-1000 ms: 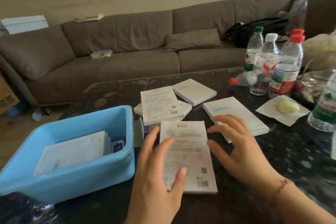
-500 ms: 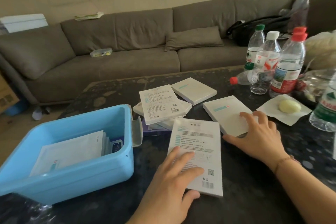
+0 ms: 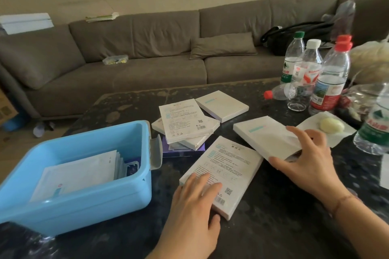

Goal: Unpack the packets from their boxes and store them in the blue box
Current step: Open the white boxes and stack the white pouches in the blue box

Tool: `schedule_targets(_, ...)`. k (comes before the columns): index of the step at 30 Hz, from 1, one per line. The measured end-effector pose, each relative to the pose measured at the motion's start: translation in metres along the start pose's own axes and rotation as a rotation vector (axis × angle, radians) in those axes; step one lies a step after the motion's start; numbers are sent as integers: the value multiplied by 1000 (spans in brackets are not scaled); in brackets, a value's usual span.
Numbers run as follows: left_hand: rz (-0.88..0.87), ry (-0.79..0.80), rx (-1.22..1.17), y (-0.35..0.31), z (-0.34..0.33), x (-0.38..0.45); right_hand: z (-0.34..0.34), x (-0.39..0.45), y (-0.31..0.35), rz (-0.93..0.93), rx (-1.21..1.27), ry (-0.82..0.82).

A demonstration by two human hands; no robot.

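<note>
Two hands are what I have on the dark stone table (image 3: 273,206), which fills the lower view with a long grey sofa (image 3: 147,54) behind it. At my near left sits the blue box (image 3: 88,200), its lid off, with flat white packets (image 3: 80,174) stacked slanting inside it. Four plastic bottles (image 3: 330,82) stand upright together at the far right of the table, and a fifth lies on its side at their feet. Past the blue box's right wall I see a loose stack of white cartons (image 3: 187,128) resting on something purple, with one more carton (image 3: 223,105) flat just behind the stack.

My left hand (image 3: 193,210) rests palm down on the near end of a printed carton (image 3: 225,172) that lies flat in front of me, fingers straight and pressing its top. My right hand (image 3: 309,162) grips the near end of another white carton (image 3: 263,136), fingers curled over the top and the thumb under the edge, so that end looks raised off the table; that carton's near corner touches or overlaps the printed one. The hands are well apart, each on its own carton. Beside my right hand a pale yellow lump (image 3: 331,125) sits on a white napkin (image 3: 315,132).
</note>
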State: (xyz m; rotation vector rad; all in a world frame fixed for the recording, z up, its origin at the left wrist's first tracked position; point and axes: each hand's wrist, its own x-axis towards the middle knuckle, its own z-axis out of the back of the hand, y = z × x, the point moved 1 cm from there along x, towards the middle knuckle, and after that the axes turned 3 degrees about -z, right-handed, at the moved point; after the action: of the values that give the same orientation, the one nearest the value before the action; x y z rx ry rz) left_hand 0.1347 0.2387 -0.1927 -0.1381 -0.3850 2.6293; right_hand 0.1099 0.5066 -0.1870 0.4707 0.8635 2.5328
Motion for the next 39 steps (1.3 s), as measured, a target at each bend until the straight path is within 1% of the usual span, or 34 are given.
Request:
schedule_targets(2,-7,8,12,1,0,-1,0,-3,-1,-1,-14,30)
schedule_targets(6,-2,22,-30,2,1,-2,11,-9,4,-15,183,16)
schedule_targets(8,1,-20,-136,-2,3,-3,17,-19,11,37,275,39)
schedule_targets(9,8,-60,-237,-5,5,-4,19,-27,17,81,299,48)
schedule_targets(10,23,-97,-392,-7,7,-6,20,-37,24,145,299,41)
schedule_targets(11,47,-94,-605,-11,11,-7,21,-49,31,225,283,16)
schedule_targets(12,74,-40,-858,-15,16,-10,21,-60,38,317,249,-16)
schedule_targets(14,124,138,-1370,-21,21,-12,16,-79,45,503,145,-110)
schedule_targets(15,169,145,-1540,-23,22,-11,12,-85,46,572,100,-156)
schedule_targets(16,225,120,-1664,-22,19,-10,10,-88,47,624,70,-182)
schedule_targets(17,275,90,-1723,-22,16,-10,7,-91,47,672,50,-195)
schedule_targets(18,305,75,-1727,-22,11,-9,4,-94,46,719,28,-201)
schedule_targets(20,306,51,-1630,-21,2,-11,-2,-99,45,808,-23,-199)
schedule_targets(21,323,28,-1618,-21,-1,-12,-5,-100,45,850,-56,-184)
schedule_targets(23,401,-28,-1676,-21,-3,-15,-5,-97,42,947,-172,-156)
schedule_targets(24,407,-49,-1687,-19,-2,-17,-4,-95,41,997,-240,-150)
schedule_targets(26,384,-106,-1702,-15,3,-18,2,-88,37,1097,-311,-161)
schedule_targets(28,301,-129,-1632,-14,8,-18,9,-89,37,1149,-255,-230)
schedule_targets(29,272,-135,-1623,-17,12,-19,11,-91,37,1139,-188,-276)
schedule_targets(30,236,-124,-1614,-20,15,-20,13,-93,37,1080,-100,-314)
schedule_targets(31,197,-110,-1584,-24,19,-21,16,-95,37,974,0,-344)
schedule_targets(32,165,-105,-1530,-28,22,-22,20,-97,40,811,110,-358)
schedule_targets(34,176,-116,-1461,-28,23,-23,30,-99,52,405,431,-304)
schedule_targets(35,217,-109,-1451,-26,23,-22,29,-100,55,212,654,-243)
schedule_targets(36,244,-88,-1457,-24,24,-21,25,-100,56,30,878,-144)
schedule_targets(38,227,-69,-1472,-22,25,-22,14,-106,61,-287,1244,150)
schedule_targets(39,195,-69,-1472,-23,26,-23,9,-114,67,-413,1358,281)
